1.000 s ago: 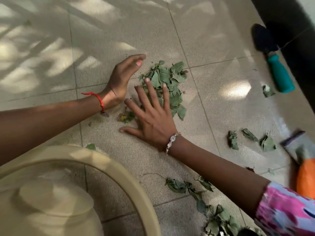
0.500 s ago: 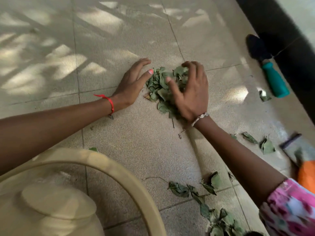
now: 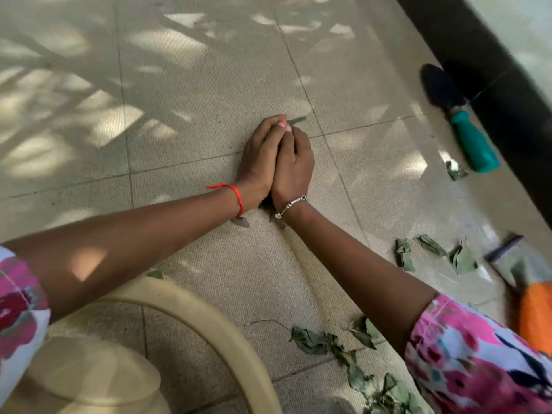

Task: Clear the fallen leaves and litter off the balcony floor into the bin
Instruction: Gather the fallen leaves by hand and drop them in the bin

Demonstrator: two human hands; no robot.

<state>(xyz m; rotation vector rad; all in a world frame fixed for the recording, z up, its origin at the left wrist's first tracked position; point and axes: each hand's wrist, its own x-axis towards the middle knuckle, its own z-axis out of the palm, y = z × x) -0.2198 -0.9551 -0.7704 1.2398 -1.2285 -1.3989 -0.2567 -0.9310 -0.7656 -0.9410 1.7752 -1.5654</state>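
My left hand (image 3: pixel 260 158) and my right hand (image 3: pixel 294 165) are pressed together on the tiled floor, cupped round a pile of green leaves. The pile is almost fully hidden; only a leaf tip (image 3: pixel 297 120) pokes out past the fingertips. A beige bin (image 3: pixel 227 333) stands at the lower left, its curved rim under my left forearm. Loose leaves (image 3: pixel 334 343) lie on the floor below my right forearm. A few more leaves (image 3: pixel 433 253) lie to the right.
A trowel with a teal handle (image 3: pixel 473 143) lies at the upper right beside a dark wall base (image 3: pixel 490 64). An orange-handled tool (image 3: pixel 534 306) lies at the right edge. A single leaf (image 3: pixel 455 171) sits near the trowel.
Both hands have closed in from either side of the leaf pile and now meet around it, hiding the leaves that were visible between them before.
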